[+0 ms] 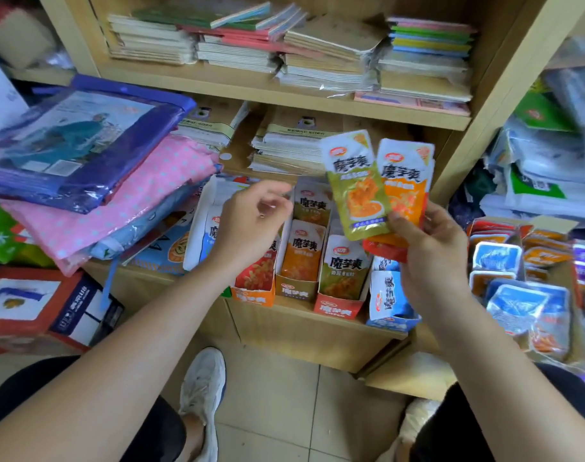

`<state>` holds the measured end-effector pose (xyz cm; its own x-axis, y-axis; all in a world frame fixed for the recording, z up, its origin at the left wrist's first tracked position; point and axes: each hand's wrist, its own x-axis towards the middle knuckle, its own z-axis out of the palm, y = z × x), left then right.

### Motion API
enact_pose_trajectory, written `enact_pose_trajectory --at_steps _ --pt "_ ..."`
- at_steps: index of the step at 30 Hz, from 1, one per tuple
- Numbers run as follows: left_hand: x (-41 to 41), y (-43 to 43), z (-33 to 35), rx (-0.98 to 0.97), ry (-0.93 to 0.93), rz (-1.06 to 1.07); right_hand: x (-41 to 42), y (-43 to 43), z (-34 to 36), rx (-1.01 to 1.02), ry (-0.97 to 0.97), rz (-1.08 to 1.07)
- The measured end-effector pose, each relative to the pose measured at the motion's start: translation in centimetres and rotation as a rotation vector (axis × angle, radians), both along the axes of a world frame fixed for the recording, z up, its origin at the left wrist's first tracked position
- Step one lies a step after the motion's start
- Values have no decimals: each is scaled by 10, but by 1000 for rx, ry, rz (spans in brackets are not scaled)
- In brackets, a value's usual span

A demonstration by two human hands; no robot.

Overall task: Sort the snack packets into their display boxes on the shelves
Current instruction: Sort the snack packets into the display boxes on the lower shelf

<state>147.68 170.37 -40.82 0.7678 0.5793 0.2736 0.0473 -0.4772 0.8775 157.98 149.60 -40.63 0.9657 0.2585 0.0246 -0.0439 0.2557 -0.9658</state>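
Observation:
My right hand [427, 241] grips a fan of snack packets: a green packet [354, 185] in front, an orange packet [406, 181] behind it and a red one [384, 250] low in the palm. My left hand [251, 221] hovers over the display boxes with loosely curled fingers and holds nothing. On the low shelf stands a row of display boxes: an orange box [254, 295] under my left hand, a brown box [296, 290] with orange packets, a red box [339, 308] with a green packet, and a blue box [391, 320] with white-blue packets.
Stacked notebooks [317, 51] fill the upper shelves. Folded packaged cloth [84, 155] lies piled at the left. A heap of loose snack packets [524, 288] sits in a carton at the right. My shoes [204, 381] stand on the tiled floor below.

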Motion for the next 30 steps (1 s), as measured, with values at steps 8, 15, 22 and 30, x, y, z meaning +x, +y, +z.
enact_pose_trajectory --at_steps 8,15,22,30 --pt "35 11 -32 1025 447 -179 19 -30 -3 -6 19 -148" --pt "51 -2 -36 1151 721 -207 15 -35 -12 -54 -12 -101" --pt "47 12 -32 956 590 -255 8 -39 -14 -109 -21 -63" --pt "52 31 -16 1296 628 -433 6 -35 -16 -150 -25 -62"
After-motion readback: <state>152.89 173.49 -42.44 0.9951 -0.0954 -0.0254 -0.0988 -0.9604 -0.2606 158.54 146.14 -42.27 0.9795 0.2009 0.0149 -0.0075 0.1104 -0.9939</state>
